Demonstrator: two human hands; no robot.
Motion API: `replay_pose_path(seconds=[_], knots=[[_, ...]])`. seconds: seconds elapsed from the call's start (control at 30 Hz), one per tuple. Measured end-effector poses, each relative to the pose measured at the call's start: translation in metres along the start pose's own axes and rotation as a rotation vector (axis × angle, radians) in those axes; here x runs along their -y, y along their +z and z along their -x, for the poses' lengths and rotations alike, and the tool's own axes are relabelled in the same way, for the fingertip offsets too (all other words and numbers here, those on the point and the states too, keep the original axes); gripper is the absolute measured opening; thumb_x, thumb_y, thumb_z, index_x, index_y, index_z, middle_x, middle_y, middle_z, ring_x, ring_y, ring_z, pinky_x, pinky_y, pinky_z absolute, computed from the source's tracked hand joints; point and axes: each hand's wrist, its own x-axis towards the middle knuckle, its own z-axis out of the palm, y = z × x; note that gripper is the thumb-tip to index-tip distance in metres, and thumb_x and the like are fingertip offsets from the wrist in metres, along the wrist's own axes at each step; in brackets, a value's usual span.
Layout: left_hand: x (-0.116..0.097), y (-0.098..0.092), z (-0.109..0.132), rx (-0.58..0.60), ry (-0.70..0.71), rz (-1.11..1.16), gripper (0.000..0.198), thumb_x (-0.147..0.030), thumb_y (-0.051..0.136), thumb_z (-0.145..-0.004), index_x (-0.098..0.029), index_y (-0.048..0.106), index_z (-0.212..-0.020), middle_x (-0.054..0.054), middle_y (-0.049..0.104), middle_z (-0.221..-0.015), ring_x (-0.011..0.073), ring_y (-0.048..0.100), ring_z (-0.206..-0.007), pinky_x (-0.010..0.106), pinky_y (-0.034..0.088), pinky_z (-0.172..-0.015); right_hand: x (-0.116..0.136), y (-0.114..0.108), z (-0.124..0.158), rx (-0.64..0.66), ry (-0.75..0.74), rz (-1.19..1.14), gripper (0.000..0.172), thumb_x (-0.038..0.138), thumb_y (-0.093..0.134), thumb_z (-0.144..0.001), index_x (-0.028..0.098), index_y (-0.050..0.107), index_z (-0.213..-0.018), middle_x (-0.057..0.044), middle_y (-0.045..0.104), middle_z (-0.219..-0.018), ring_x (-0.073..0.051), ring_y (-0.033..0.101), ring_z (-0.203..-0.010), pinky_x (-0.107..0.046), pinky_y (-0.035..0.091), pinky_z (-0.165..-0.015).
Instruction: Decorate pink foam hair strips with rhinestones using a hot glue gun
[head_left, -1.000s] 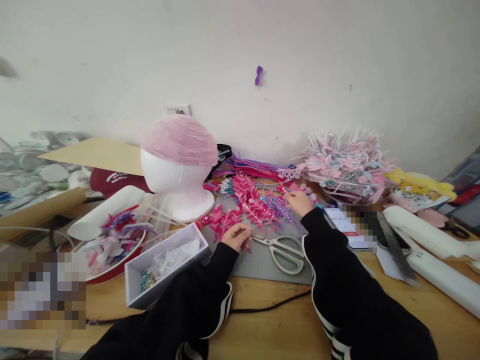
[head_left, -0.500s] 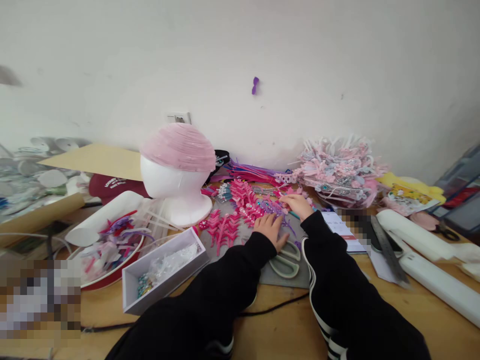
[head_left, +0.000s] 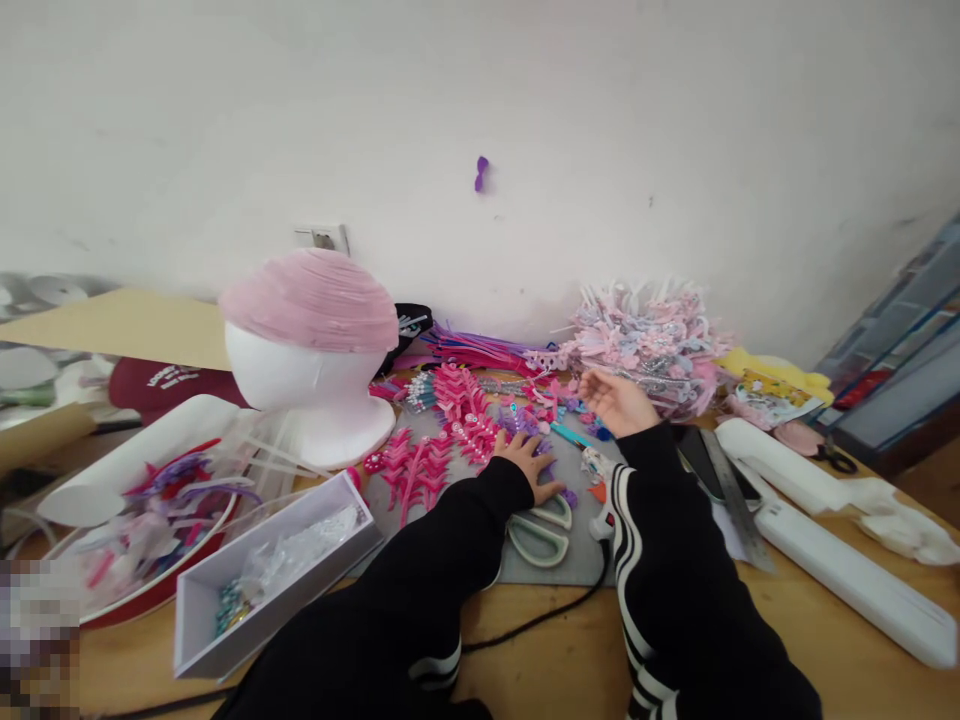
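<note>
My left hand (head_left: pixel 529 466) lies flat with fingers spread on the grey mat (head_left: pixel 577 560), on top of purple and pink hair ornaments (head_left: pixel 457 420). Just below it are white-handled scissors (head_left: pixel 536 537). My right hand (head_left: pixel 615 400) hovers a little farther back with the palm turned up and the fingers loosely apart, nothing visible in it. It is close to a heap of pale pink and silver ornaments (head_left: pixel 649 335) by the wall. A white glue gun (head_left: pixel 598 478) with an orange tip lies against my right sleeve. Both sleeves are black with white stripes.
A white foam head with a pink cap (head_left: pixel 311 335) stands at left. In front of it are a white box (head_left: pixel 277 560) and a red-rimmed tray (head_left: pixel 150 570) of scraps. A metal ruler (head_left: pixel 731 490), a phone and white foam rolls (head_left: pixel 840 570) lie at right. A black cable (head_left: pixel 525 622) crosses the wooden table.
My left hand moved right from the pink pieces and flattened onto the ornaments above the scissors. My right hand lifted off the ornaments and turned palm up. The view swung right.
</note>
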Motion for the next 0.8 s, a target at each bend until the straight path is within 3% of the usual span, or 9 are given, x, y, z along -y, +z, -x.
replay_pose_path(seconds=[0.17, 0.33, 0.5, 0.6, 0.7, 0.73, 0.8], knots=[[0.002, 0.003, -0.001, 0.028, -0.006, 0.028, 0.056, -0.062, 0.041, -0.068, -0.028, 0.054, -0.111, 0.011, 0.043, -0.127, 0.0338, 0.033, -0.116, 0.062, 0.012, -0.094, 0.045, -0.031, 0.013, -0.205, -0.272, -0.363, 0.025, 0.006, 0.038, -0.08, 0.014, 0.053, -0.061, 0.002, 0.057, -0.057, -0.004, 0.057, -0.055, -0.014, 0.05, -0.06], [0.003, 0.004, 0.0, 0.054, -0.015, 0.022, 0.059, -0.063, 0.037, -0.069, -0.028, 0.051, -0.115, 0.01, 0.041, -0.129, 0.0344, 0.032, -0.118, 0.062, 0.011, -0.094, 0.077, -0.077, 0.037, -0.543, -0.651, -0.473, 0.041, 0.006, 0.035, -0.08, 0.019, 0.053, -0.047, 0.003, 0.056, -0.052, -0.003, 0.057, -0.055, -0.01, 0.046, -0.061], [0.003, 0.004, -0.001, 0.069, -0.026, 0.044, 0.057, -0.061, 0.041, -0.069, -0.029, 0.051, -0.114, 0.01, 0.04, -0.129, 0.0342, 0.031, -0.119, 0.061, 0.013, -0.094, 0.096, -0.116, 0.063, -0.744, -0.754, -0.429, 0.047, 0.009, 0.033, -0.081, 0.028, 0.05, -0.041, 0.007, 0.067, -0.079, -0.001, 0.056, -0.093, -0.007, 0.041, -0.079], [0.001, -0.008, -0.004, 0.013, -0.044, 0.099, 0.048, -0.056, 0.045, -0.07, -0.027, 0.058, -0.106, 0.01, 0.047, -0.124, 0.0338, 0.038, -0.115, 0.061, 0.009, -0.095, 0.099, -0.105, 0.068, -0.606, -0.652, -0.244, 0.039, 0.01, 0.039, -0.078, 0.028, 0.053, -0.046, 0.006, 0.066, -0.076, -0.003, 0.057, -0.089, -0.011, 0.04, -0.085], [-0.002, -0.033, -0.008, -0.217, -0.06, 0.231, 0.036, -0.049, 0.047, -0.073, -0.022, 0.064, -0.089, 0.009, 0.052, -0.118, 0.0287, 0.045, -0.108, 0.057, 0.003, -0.099, 0.09, -0.069, 0.066, -0.303, -0.538, -0.047, 0.029, 0.01, 0.042, -0.077, 0.022, 0.059, -0.055, 0.002, 0.062, -0.063, -0.006, 0.059, -0.065, -0.018, 0.046, -0.075], [-0.003, -0.042, -0.009, -0.309, -0.06, 0.319, 0.036, -0.048, 0.049, -0.072, -0.021, 0.062, -0.092, 0.009, 0.053, -0.117, 0.0275, 0.045, -0.109, 0.053, 0.005, -0.1, 0.083, -0.053, 0.066, -0.208, -0.523, 0.026, 0.024, 0.011, 0.045, -0.075, 0.019, 0.06, -0.059, 0.002, 0.061, -0.062, -0.007, 0.058, -0.061, -0.021, 0.048, -0.07], [-0.004, -0.056, -0.012, -0.432, 0.02, 0.595, 0.055, -0.051, 0.052, -0.069, -0.019, 0.049, -0.113, 0.012, 0.049, -0.12, 0.0252, 0.041, -0.114, 0.044, 0.021, -0.1, 0.065, -0.02, 0.065, 0.021, -0.473, 0.285, 0.009, 0.017, 0.053, -0.071, 0.017, 0.061, -0.068, 0.001, 0.061, -0.064, -0.01, 0.058, -0.061, -0.025, 0.047, -0.065]])
